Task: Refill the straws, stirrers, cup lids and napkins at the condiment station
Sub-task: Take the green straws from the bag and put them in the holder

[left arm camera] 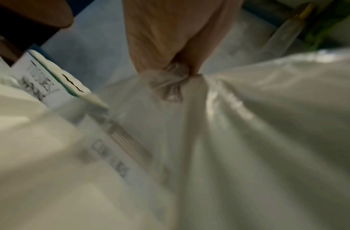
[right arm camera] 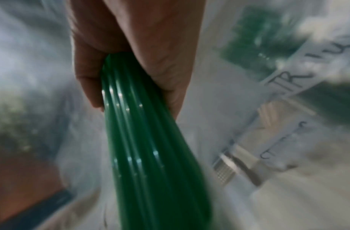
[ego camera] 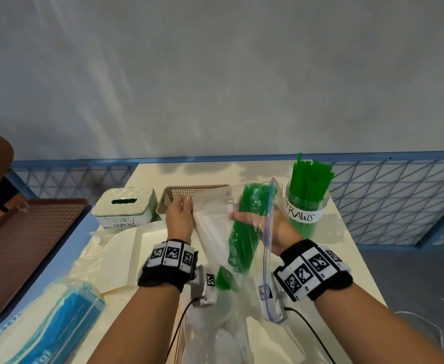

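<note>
A clear zip bag (ego camera: 213,232) is held up over the table, with a bundle of green straws (ego camera: 244,232) inside it. My left hand (ego camera: 180,216) pinches a bunched corner of the bag (left arm camera: 170,80) at its far left. My right hand (ego camera: 281,229) reaches into the bag and grips the straw bundle (right arm camera: 146,140) in its fist (right arm camera: 130,46). Just right of that hand stands the clear jar labelled STRAWS (ego camera: 306,206), upright and holding several green straws. The bag's blue zip edge hangs down by my right wrist.
A white tissue box (ego camera: 123,206) and a tan basket (ego camera: 173,195) stand behind my left hand. A blue napkin pack (ego camera: 58,324) lies at front left and a bag of clear lids (ego camera: 215,340) at front centre. A brown tray (ego camera: 18,245) sits left of the table.
</note>
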